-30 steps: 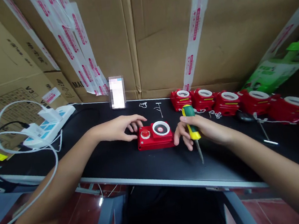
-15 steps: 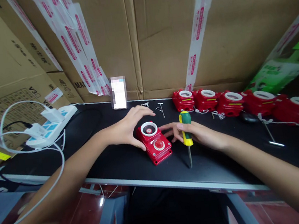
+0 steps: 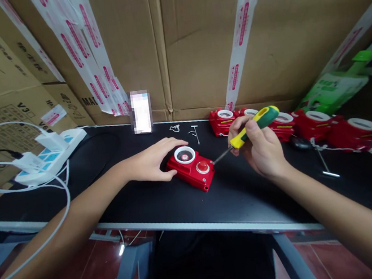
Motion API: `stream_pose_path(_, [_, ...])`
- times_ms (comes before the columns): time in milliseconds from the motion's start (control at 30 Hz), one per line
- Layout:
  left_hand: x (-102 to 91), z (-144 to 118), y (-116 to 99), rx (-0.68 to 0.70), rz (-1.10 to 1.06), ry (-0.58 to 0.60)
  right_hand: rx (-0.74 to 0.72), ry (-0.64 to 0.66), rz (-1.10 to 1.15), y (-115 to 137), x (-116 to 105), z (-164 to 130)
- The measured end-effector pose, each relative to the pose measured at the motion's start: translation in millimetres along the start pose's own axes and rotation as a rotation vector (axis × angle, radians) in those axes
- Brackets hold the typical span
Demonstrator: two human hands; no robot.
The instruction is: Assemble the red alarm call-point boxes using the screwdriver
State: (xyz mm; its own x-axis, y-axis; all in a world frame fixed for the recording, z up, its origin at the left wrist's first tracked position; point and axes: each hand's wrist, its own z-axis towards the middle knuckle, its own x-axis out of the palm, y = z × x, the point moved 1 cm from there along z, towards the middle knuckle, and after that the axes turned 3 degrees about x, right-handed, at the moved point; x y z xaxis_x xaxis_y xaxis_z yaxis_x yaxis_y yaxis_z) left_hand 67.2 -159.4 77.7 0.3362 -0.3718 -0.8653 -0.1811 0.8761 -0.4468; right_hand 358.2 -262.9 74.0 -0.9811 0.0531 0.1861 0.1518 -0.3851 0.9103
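Red box (image 3: 191, 171): pin it flat with your left hand (image 3: 151, 161), mid-table.
Screwdriver (image 3: 249, 128): clenched in your right hand (image 3: 261, 148); seat the tip squarely.

Box under your left hand (image 3: 192, 172): red, with a red button and a white ring round a dark dial.
Screwdriver in your right hand (image 3: 254, 125): yellow and green handle, grey shaft.
Your table (image 3: 166, 200): black.
Row at 2 o'clock (image 3: 320, 125): red boxes, white rings.
Power strip at 10 o'clock (image 3: 52, 158): white and blue.
Cartons (image 3: 194, 43): brown, white tape printed red.
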Motion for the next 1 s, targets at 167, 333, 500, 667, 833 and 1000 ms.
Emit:
stream_pose_path(167, [-6.9, -2.2, 5.0, -0.027, -0.019, 0.009, -0.134, -0.079, -0.111, 5.7, -0.1, -0.3])
stream_pose_path(333, [-8.5, -2.9, 5.8, -0.058, -0.033, 0.021, -0.074, -0.047, -0.136, 3.4, 3.1, 0.5])
stream_pose_path(500, [-9.7, -2.4, 4.6, -0.064, -0.030, 0.021, -0.061, -0.021, -0.165, -1.0, 3.4, 1.2])
stream_pose_path(667, [-10.7, -2.2, 4.8, -0.059, -0.044, 0.019, -0.061, -0.008, -0.182, -3.3, -0.8, 1.9])
stream_pose_path(833, [-11.1, -1.5, 3.8, -0.074, -0.045, 0.021, -0.070, -0.019, -0.203, -4.8, -4.1, 1.7])
stream_pose_path(1000, [-10.4, -1.3, 2.6, -0.069, -0.072, 0.018, -0.080, -0.006, -0.230, 0.4, -2.4, 0.8])
